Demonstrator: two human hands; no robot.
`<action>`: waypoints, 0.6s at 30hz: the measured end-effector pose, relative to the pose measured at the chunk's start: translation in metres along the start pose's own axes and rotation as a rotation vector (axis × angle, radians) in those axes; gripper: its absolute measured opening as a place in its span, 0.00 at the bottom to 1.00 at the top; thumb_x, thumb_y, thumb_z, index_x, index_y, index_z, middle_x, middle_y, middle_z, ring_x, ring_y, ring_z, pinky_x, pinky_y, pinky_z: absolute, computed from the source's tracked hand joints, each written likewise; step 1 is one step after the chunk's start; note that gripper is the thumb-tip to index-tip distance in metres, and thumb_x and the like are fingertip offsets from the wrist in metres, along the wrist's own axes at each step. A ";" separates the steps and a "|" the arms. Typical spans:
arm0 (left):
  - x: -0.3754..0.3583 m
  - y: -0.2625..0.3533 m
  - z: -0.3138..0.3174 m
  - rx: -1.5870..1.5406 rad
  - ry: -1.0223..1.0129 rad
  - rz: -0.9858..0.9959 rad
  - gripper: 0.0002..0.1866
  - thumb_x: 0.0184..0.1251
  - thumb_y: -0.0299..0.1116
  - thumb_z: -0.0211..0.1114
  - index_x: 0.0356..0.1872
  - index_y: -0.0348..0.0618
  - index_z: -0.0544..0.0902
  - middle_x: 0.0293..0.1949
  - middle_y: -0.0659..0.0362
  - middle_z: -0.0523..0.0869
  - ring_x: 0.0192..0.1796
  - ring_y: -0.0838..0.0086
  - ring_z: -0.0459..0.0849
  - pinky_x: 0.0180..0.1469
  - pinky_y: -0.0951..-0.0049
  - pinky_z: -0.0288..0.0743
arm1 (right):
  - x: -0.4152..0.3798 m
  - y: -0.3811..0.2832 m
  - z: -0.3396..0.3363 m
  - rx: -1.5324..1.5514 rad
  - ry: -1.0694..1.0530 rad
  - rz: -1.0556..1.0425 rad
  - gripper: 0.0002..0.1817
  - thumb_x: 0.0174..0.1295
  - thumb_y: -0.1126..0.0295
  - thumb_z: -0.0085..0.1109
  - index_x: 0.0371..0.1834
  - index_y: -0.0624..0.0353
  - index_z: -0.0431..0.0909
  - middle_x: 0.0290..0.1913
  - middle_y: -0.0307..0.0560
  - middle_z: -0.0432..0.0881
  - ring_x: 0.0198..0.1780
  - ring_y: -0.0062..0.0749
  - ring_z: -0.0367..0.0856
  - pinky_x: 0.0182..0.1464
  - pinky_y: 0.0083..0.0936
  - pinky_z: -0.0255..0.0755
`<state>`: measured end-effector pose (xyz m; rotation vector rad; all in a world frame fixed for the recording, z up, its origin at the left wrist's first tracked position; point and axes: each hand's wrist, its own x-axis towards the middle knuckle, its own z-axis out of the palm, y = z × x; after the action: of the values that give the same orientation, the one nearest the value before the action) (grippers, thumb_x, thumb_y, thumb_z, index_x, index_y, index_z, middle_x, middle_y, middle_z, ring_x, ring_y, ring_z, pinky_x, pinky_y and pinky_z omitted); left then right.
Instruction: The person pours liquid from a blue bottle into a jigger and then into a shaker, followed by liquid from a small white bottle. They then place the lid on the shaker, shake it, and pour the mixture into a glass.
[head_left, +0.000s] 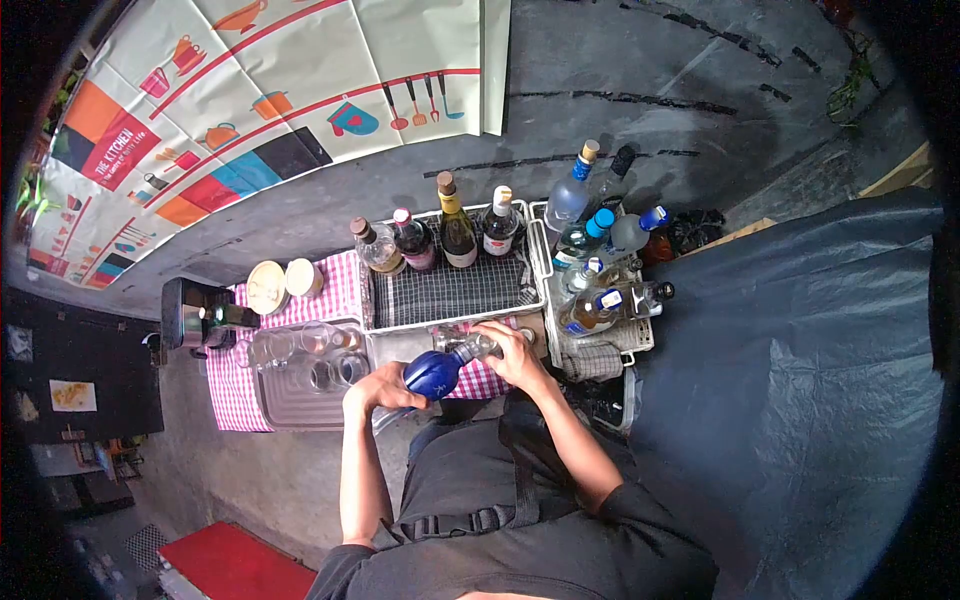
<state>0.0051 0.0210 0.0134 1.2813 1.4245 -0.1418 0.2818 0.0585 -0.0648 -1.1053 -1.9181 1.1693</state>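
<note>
A dark blue bottle (432, 376) is tilted in front of my body, its clear neck end pointing up and to the right. My left hand (383, 388) is wrapped round the bottle's lower part. At the neck end, the fingers of my right hand (510, 357) are closed round a small clear glass piece (484, 346); whether it is a cup or part of the bottle is hard to tell. Beneath the hands lies a red-and-white checked cloth (482, 382). To the left, a brown tray (300, 402) holds several clear glasses (318, 338).
Several bottles (458, 235) stand in a white wire basket (450, 322); more fill a second rack (640, 345) at the right. Two pale bowls (267, 287) and a black appliance (190, 313) are at the left. Dark sheeting (790, 380) hangs at far right.
</note>
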 end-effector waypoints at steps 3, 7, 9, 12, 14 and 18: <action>0.006 -0.010 0.004 0.007 0.015 0.015 0.30 0.41 0.40 0.83 0.49 0.37 0.89 0.37 0.51 0.92 0.40 0.67 0.90 0.47 0.65 0.82 | -0.001 -0.001 -0.001 0.014 -0.002 0.021 0.27 0.51 0.80 0.66 0.60 0.62 0.81 0.59 0.54 0.84 0.62 0.49 0.82 0.65 0.35 0.75; 0.000 -0.007 0.006 -0.140 0.026 0.097 0.37 0.39 0.36 0.84 0.57 0.38 0.85 0.43 0.52 0.92 0.45 0.69 0.90 0.54 0.67 0.82 | -0.002 0.002 -0.001 0.076 0.029 0.023 0.29 0.50 0.80 0.68 0.60 0.63 0.80 0.59 0.52 0.84 0.62 0.44 0.83 0.65 0.34 0.76; 0.000 -0.007 0.009 -0.194 0.043 0.127 0.40 0.38 0.34 0.84 0.61 0.38 0.83 0.46 0.53 0.92 0.47 0.69 0.89 0.57 0.68 0.81 | -0.004 0.004 -0.001 0.105 0.050 0.010 0.29 0.50 0.81 0.69 0.60 0.64 0.80 0.59 0.52 0.85 0.62 0.42 0.83 0.63 0.34 0.77; 0.020 -0.036 0.023 -0.369 0.036 0.192 0.46 0.36 0.31 0.84 0.66 0.40 0.78 0.52 0.54 0.90 0.52 0.69 0.88 0.61 0.68 0.80 | -0.005 0.003 -0.002 0.314 0.053 0.131 0.30 0.50 0.81 0.71 0.61 0.64 0.80 0.60 0.51 0.84 0.61 0.38 0.84 0.59 0.32 0.80; 0.036 -0.058 0.035 -0.360 0.132 0.335 0.49 0.35 0.31 0.84 0.68 0.41 0.76 0.53 0.55 0.89 0.53 0.69 0.87 0.61 0.67 0.80 | -0.005 0.006 -0.004 0.289 0.059 0.119 0.31 0.50 0.80 0.72 0.63 0.63 0.80 0.61 0.50 0.83 0.60 0.35 0.84 0.55 0.30 0.81; 0.037 -0.057 0.042 -0.387 0.171 0.335 0.50 0.34 0.31 0.84 0.69 0.41 0.76 0.53 0.55 0.88 0.54 0.69 0.87 0.62 0.67 0.79 | -0.004 0.013 -0.007 0.095 0.088 0.056 0.33 0.50 0.79 0.72 0.64 0.63 0.79 0.62 0.52 0.82 0.60 0.40 0.84 0.58 0.32 0.80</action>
<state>-0.0011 -0.0090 -0.0609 1.2051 1.2791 0.4583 0.2934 0.0607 -0.0740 -1.1467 -1.7574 1.2093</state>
